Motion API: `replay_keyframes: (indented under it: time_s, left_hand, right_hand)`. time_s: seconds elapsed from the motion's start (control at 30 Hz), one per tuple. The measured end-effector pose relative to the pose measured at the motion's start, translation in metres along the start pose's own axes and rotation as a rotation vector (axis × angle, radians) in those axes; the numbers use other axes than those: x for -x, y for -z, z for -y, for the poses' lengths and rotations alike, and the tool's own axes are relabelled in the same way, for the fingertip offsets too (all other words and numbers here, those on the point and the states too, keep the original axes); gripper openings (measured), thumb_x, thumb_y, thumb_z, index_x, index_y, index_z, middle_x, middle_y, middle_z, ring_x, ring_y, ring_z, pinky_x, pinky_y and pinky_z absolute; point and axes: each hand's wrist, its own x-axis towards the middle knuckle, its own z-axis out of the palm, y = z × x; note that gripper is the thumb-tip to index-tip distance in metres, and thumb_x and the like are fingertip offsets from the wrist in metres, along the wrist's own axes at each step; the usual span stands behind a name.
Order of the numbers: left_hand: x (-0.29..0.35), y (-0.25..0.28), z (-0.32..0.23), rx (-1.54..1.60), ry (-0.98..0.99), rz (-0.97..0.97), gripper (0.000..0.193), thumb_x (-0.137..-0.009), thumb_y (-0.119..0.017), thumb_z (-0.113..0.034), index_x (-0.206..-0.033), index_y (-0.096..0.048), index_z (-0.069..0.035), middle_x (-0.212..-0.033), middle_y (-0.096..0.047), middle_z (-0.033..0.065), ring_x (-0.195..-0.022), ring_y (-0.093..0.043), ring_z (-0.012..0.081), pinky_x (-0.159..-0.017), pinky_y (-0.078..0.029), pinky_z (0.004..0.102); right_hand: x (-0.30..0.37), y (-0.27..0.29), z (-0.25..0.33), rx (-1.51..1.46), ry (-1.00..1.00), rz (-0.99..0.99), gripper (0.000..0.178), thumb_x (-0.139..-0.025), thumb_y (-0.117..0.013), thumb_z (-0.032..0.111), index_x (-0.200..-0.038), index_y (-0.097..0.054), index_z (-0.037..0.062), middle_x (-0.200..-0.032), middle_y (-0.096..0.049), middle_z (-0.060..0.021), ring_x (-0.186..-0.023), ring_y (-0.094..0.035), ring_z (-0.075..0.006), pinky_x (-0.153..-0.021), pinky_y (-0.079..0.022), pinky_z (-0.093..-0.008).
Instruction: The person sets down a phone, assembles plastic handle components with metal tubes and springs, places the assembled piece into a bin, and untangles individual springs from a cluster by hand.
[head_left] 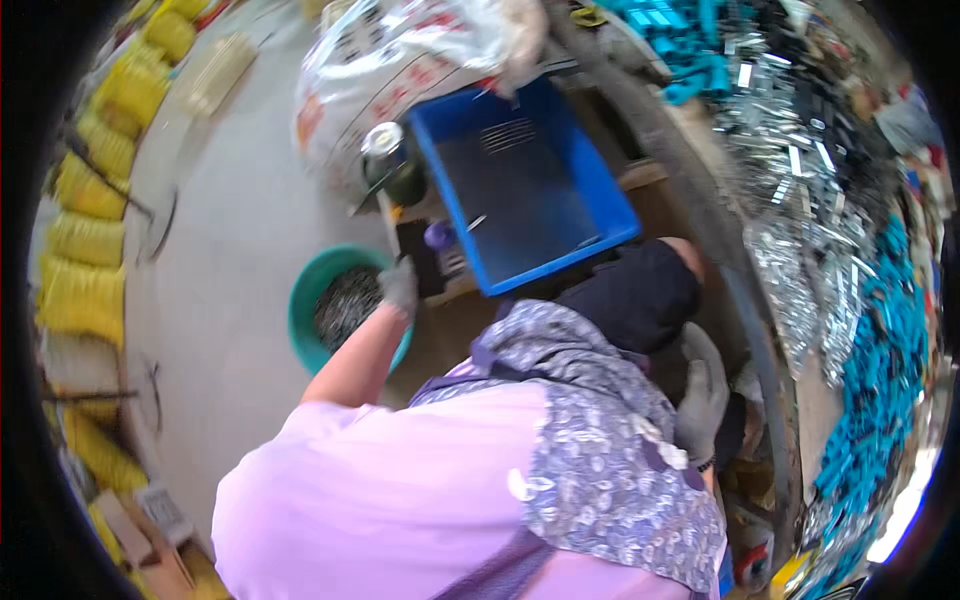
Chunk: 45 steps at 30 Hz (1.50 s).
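Note:
My left hand (399, 289), in a pale grey glove, is at the right rim of a round green basin (297, 300) on the floor. Small dark metallic pieces (347, 308) fill the basin. Blur and the angle hide how the fingers of that hand are bent. My right hand (704, 395), also gloved, is low on the right beside my dark-clothed leg, its fingers stretched out and nothing seen in them. In front of me stands a blue rectangular tub (520, 185), with a small shiny strip (478, 222) on its dark bottom.
A big white plastic sack (400, 70) stands behind the tub, with a lidded flask-like container (385, 150) nearby. At right, a raised edge (745, 270) borders heaps of silvery strips (790, 190) and turquoise pieces (885, 340). Yellow sacks (85, 290) line the left side.

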Motion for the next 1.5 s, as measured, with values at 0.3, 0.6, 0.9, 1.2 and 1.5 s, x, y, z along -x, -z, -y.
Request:
replay_keyframes:
  time_s: [0.3, 0.6, 0.9, 1.2, 1.5]
  left_hand:
    - [0.104, 0.094, -0.091, -0.004, -0.597, -0.332, 0.062, -0.081, -0.067, -0.038, -0.136, -0.054, -0.012, -0.127, -0.058, 0.0192, -0.12, -0.052, 0.0407, -0.102, -0.041, 0.0484]
    - [0.074, 0.083, -0.098, -0.082, -0.71, -0.486, 0.061, -0.081, -0.069, -0.033, -0.137, -0.053, -0.013, -0.127, -0.059, 0.0185, -0.12, -0.054, 0.0371, -0.101, -0.04, 0.0489]
    - [0.104, 0.079, -0.037, -0.14, -0.714, -0.324, 0.099, -0.066, -0.082, -0.046, -0.152, -0.036, -0.027, -0.155, -0.028, 0.0237, -0.137, -0.032, 0.0484, -0.112, -0.028, 0.0575]
    - [0.097, 0.076, -0.049, -0.228, -0.769, -0.269, 0.103, -0.059, -0.086, -0.047, -0.149, -0.041, -0.029, -0.157, -0.023, 0.0225, -0.138, -0.028, 0.0495, -0.11, -0.03, 0.0586]
    - [0.109, 0.096, -0.08, -0.119, -0.855, -0.234, 0.093, -0.07, -0.081, -0.046, -0.15, -0.041, -0.019, -0.149, -0.045, 0.015, -0.133, -0.044, 0.0361, -0.114, -0.032, 0.0474]
  right_hand:
    - [-0.012, -0.004, -0.007, 0.024, 0.074, 0.043, 0.044, -0.103, -0.038, 0.021, -0.133, -0.056, -0.0056, -0.135, -0.059, -0.0195, -0.127, -0.054, -0.0302, -0.11, -0.039, -0.0416]
    - [-0.012, -0.005, -0.02, 0.01, 0.071, 0.047, 0.042, -0.103, -0.041, 0.019, -0.133, -0.056, -0.0046, -0.135, -0.059, -0.0177, -0.126, -0.054, -0.0282, -0.109, -0.04, -0.0398]
    - [-0.013, -0.007, -0.012, -0.013, 0.012, 0.047, 0.04, -0.1, -0.043, 0.015, -0.132, -0.057, -0.0047, -0.135, -0.059, -0.0167, -0.126, -0.054, -0.0266, -0.109, -0.039, -0.0385]
    - [-0.005, -0.003, -0.016, -0.025, -0.014, 0.005, 0.044, -0.104, -0.044, 0.025, -0.133, -0.056, -0.0055, -0.135, -0.059, -0.0177, -0.126, -0.054, -0.0269, -0.109, -0.039, -0.0382]
    - [0.006, 0.02, 0.0, 0.184, -0.006, -0.094, 0.035, -0.099, -0.049, 0.012, -0.131, -0.06, 0.0023, -0.132, -0.061, -0.0148, -0.123, -0.057, -0.026, -0.105, -0.043, -0.0354]
